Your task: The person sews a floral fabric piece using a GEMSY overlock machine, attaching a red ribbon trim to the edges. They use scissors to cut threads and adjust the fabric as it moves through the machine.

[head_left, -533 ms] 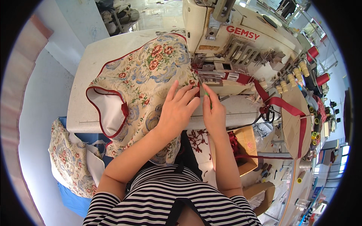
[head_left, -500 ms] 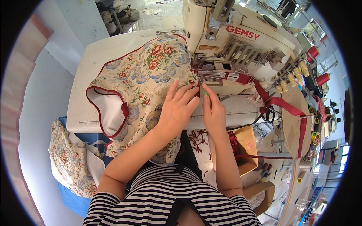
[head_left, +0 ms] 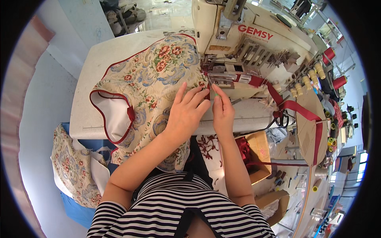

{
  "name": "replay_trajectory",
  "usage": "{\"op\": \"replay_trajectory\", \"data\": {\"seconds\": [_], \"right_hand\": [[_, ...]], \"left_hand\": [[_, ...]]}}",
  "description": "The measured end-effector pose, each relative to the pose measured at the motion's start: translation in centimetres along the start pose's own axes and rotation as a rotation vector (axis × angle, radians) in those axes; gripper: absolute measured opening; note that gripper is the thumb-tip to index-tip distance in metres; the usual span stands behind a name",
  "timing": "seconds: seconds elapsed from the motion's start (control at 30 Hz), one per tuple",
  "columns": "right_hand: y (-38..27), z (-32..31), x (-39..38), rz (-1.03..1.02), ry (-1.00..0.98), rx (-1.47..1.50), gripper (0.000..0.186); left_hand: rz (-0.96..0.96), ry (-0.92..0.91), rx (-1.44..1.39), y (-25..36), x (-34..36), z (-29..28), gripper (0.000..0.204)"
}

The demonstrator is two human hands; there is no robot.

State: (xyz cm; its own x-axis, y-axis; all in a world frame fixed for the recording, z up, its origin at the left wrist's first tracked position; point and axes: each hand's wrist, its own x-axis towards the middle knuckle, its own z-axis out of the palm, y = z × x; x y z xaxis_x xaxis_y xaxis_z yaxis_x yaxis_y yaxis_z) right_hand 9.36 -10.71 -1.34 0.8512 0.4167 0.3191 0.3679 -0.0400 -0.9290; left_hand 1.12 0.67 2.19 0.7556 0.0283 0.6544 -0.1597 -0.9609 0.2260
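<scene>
**Hands on the floral fabric at the sewing machine**

Nearest you, right of your right forearm and below the sewing machine (head_left: 246, 35), an open cardboard box (head_left: 260, 156) holds red binding tape (head_left: 243, 148). Your left hand (head_left: 185, 113) lies flat with fingers spread on the floral fabric (head_left: 154, 75), in front of the machine. Your right hand (head_left: 223, 113) pinches the fabric's edge with narrowed fingers just before the presser foot (head_left: 216, 77). The fabric spreads left of the machine across the white table (head_left: 91, 71).
</scene>
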Motion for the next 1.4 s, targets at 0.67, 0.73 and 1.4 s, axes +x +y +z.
{"op": "replay_trajectory", "data": {"seconds": [0.67, 0.73, 1.4], "right_hand": [[-3.7, 0.1, 1.2, -0.197, 0.010, -0.724, 0.022], [-3.9, 0.3, 1.0, -0.177, 0.023, -0.728, 0.022], [-4.3, 0.3, 1.5, -0.176, -0.007, -0.765, 0.019]], "left_hand": [[-0.019, -0.021, -0.023, -0.7, 0.1, -0.3, 0.026], [-0.018, -0.023, -0.026, -0.7, 0.1, -0.2, 0.026], [-0.040, 0.003, -0.069, -1.3, 0.7, 0.1, 0.014]]}}
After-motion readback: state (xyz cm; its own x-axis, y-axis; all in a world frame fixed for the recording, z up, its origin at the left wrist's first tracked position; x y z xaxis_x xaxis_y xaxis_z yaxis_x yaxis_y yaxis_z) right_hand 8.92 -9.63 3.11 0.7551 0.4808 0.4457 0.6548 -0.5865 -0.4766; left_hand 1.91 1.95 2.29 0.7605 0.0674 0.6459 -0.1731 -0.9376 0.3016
